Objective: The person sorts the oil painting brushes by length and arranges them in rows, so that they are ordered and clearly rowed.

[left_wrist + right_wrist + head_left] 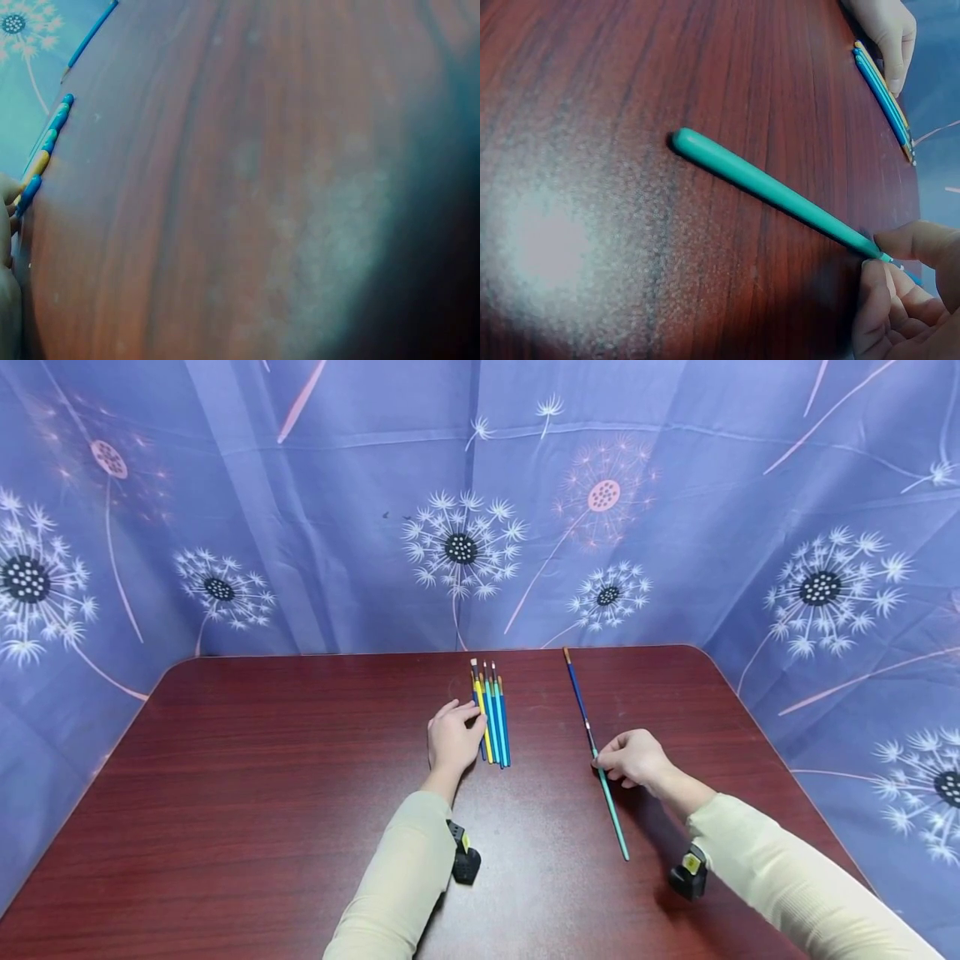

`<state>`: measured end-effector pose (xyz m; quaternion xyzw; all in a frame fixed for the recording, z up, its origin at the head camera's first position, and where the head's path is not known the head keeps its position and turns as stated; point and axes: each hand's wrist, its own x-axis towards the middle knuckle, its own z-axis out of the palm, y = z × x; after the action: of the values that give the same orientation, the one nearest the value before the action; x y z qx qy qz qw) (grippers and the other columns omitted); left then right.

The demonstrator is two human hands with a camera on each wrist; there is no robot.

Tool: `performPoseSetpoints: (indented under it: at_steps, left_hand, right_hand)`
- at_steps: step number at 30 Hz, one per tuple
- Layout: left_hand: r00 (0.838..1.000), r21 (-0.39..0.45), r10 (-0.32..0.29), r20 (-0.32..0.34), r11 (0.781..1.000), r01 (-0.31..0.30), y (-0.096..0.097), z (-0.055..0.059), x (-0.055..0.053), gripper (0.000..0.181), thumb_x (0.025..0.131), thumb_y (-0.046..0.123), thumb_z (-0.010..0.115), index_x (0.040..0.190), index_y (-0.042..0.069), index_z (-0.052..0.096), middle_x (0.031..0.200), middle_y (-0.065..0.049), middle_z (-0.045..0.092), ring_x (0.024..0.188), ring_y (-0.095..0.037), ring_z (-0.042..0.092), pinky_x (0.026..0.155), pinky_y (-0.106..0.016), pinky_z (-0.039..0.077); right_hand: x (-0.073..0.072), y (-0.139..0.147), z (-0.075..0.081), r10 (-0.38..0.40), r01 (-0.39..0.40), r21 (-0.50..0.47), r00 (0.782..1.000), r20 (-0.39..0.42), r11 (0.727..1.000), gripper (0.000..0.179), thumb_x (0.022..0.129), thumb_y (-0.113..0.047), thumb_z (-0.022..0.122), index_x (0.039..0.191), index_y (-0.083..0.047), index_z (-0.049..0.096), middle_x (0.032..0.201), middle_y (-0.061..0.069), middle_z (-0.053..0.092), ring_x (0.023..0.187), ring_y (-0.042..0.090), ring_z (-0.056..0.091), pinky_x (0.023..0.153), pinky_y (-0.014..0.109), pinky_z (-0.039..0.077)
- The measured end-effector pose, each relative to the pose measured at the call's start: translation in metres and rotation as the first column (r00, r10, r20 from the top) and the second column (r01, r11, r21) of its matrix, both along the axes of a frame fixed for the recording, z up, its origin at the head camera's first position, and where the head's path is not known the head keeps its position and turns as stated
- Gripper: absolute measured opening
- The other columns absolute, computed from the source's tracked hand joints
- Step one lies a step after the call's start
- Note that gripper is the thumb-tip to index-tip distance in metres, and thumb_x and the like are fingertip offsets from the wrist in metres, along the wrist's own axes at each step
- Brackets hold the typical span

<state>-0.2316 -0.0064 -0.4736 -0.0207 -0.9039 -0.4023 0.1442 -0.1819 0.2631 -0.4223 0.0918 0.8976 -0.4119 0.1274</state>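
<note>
My left hand (455,735) is at the left side of a row of paintbrushes (504,727) lying close together, bristles toward the far edge. Its thumb and a finger pinch the yellow paintbrush (487,745) in that row; the left wrist view catches only the edge of the hand (9,247). With thumb and fingertips, my right hand (636,757) pinches a green paintbrush (613,810) near its ferrule. The green handle (757,180) slants toward the table's near side. Roughly in line beyond it lies a blue paintbrush (577,687); whether the two touch cannot be told.
The dark red wooden table (262,777) has rounded far corners. Behind and beside it hangs a purple-blue cloth (360,527) with a dandelion print. The blue brush's bristles reach the table's far edge. Black wrist cameras (465,860) sit under both sleeves.
</note>
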Motion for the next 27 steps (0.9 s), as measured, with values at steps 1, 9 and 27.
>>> performPoseSetpoints:
  at_steps: [1, 9, 27]
  left_hand:
    - [1.0, -0.004, 0.002, -0.005, 1.0, -0.002, 0.0, 0.0, 0.0, 0.025, 0.087, 0.023, 0.065, 0.106, 0.011, 0.074, 0.116, -0.001, 0.069, 0.126, -0.022, 0.052, 0.103, -0.047, 0.039]
    - [1.0, -0.006, 0.001, -0.012, 1.0, -0.001, -0.001, 0.002, -0.001, 0.025, 0.087, 0.023, 0.065, 0.106, 0.01, 0.074, 0.116, -0.001, 0.069, 0.126, -0.022, 0.053, 0.102, -0.047, 0.04]
    - [1.0, 0.0, -0.004, 0.01, 1.0, 0.004, -0.001, 0.0, 0.0, 0.026, 0.087, 0.024, 0.064, 0.108, 0.011, 0.073, 0.118, -0.001, 0.068, 0.128, -0.022, 0.051, 0.104, -0.047, 0.038]
  right_hand:
    - [0.0, 0.0, 0.0, 0.0, 0.0, 0.0, 1.0, -0.003, 1.0, 0.012, 0.074, -0.01, 0.071, 0.078, 0.001, 0.068, 0.058, -0.002, 0.066, 0.053, 0.006, 0.059, 0.045, 0.024, 0.05]
    - [-0.003, -0.002, 0.002, -0.013, 0.013, 0.002, 1.0, -0.02, 1.0, 0.016, 0.077, -0.013, 0.07, 0.082, 0.002, 0.068, 0.057, -0.003, 0.064, 0.054, 0.006, 0.059, 0.046, 0.025, 0.051]
    - [-0.022, -0.02, 0.01, -0.077, 0.068, -0.069, 0.987, -0.138, 0.995, 0.025, 0.085, -0.021, 0.066, 0.092, 0.002, 0.065, 0.066, 0.0, 0.066, 0.055, 0.007, 0.059, 0.05, 0.027, 0.053]
